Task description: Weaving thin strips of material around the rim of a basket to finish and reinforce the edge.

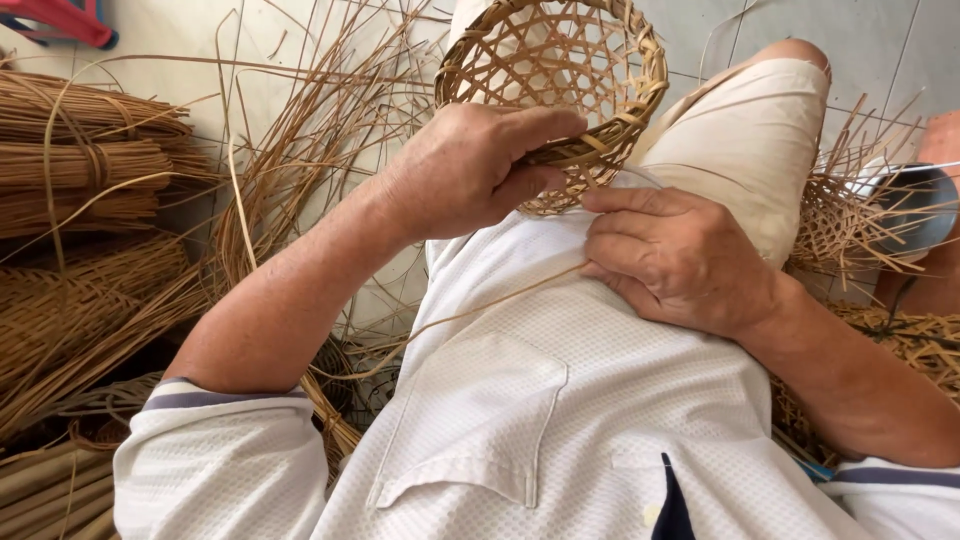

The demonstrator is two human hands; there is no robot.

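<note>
Head view, looking down the front of a white shirt (560,400) toward the lap. I saw a small round woven basket (555,75) held up over the person's stomach, its open lattice bottom turned toward the camera and its thick bound rim facing me edge-on at the lower side.

Left hand (465,170): I noted it closed on the basket's lower rim, thumb laid along the rim's outer edge, fingers curled behind the weave. Grip looked firm; the basket rested in that hand alone.

Right hand (675,255): I noted it just beside the rim, below and to the right, fingers drawn together and pinched on a thin cane strand (500,295). The strand ran from those fingers down and to the left across the shirt. The index finger lay stretched toward the rim; whether it touched the basket I could not tell. The two hands sat close, nearly meeting at the rim.

Surroundings: the person sat with a knee in pale shorts (755,140) raised behind the basket. Bundles of tied cane (85,150) lay stacked at the left on the tiled floor (880,40), with loose cane strips (300,160) fanned out between them and the basket. At the far right I saw a half-woven piece with bristling ends (840,225) lying next to a grey metal bowl (915,205). A red object (60,20) showed at the top left corner, mostly cut off.
</note>
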